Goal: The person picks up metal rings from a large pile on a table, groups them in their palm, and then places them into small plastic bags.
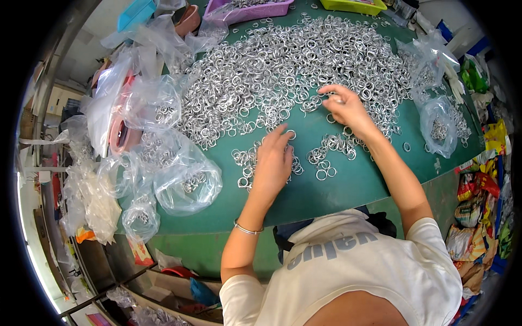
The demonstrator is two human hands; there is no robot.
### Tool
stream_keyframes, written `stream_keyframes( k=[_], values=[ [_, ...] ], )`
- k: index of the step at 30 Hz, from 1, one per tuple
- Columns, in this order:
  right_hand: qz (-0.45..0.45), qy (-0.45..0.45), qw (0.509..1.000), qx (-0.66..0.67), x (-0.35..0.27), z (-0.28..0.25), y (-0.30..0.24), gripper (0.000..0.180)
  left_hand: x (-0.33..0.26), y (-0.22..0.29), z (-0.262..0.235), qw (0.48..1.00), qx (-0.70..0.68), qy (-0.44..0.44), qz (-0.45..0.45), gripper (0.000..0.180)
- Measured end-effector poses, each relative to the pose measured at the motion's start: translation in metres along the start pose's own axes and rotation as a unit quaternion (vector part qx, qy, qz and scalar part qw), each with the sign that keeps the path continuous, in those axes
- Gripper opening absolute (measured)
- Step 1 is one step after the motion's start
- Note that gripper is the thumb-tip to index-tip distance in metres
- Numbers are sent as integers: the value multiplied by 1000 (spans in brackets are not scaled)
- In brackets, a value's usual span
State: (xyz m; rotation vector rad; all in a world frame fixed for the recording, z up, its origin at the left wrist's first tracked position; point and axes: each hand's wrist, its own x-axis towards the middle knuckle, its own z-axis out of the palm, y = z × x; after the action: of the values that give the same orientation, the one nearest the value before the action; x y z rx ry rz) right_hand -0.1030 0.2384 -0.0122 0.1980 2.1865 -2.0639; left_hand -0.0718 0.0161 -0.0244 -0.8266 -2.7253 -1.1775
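Observation:
A broad heap of silver metal rings (pixel 304 60) covers the far and middle part of the green table. My left hand (pixel 273 157) lies over a small cluster of rings (pixel 246 158) near the front, its fingers stretched forward. One ring (pixel 291 135) is beside its fingertips. At the near edge of the big heap is my right hand (pixel 348 113), index finger extended and the other fingers partly curled; no ring shows clearly in its grasp. Between my hands and nearer to me sits another small group of rings (pixel 326 156). What lies under my left palm is hidden.
Clear plastic bags (pixel 187 176), some with rings inside, crowd the table's left side. Another bag of rings (pixel 439 127) is at the right. A purple basket (pixel 261 11) and a yellow-green tray (pixel 353 6) stand at the far edge. Colourful packages (pixel 478 187) hang at the right.

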Motion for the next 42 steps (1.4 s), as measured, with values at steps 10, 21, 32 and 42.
stream_keyframes(
  k=[10, 21, 32, 42],
  values=[
    [-36, -5, 995, -94, 2, 0, 2, 18, -7, 4, 2, 995, 97, -13, -12, 34],
    [72, -102, 980, 152, -15, -5, -2, 25, 45, 30, 25, 938, -328, -17, -109, 37],
    [9, -85, 990, 108, -13, -1, 16, 27, 55, 10, 50, 864, -489, 46, -110, 19],
    [-8, -88, 985, 149, -21, 5, 17, 21, 46, 20, 40, 917, -386, 56, -86, 25]
  ],
)
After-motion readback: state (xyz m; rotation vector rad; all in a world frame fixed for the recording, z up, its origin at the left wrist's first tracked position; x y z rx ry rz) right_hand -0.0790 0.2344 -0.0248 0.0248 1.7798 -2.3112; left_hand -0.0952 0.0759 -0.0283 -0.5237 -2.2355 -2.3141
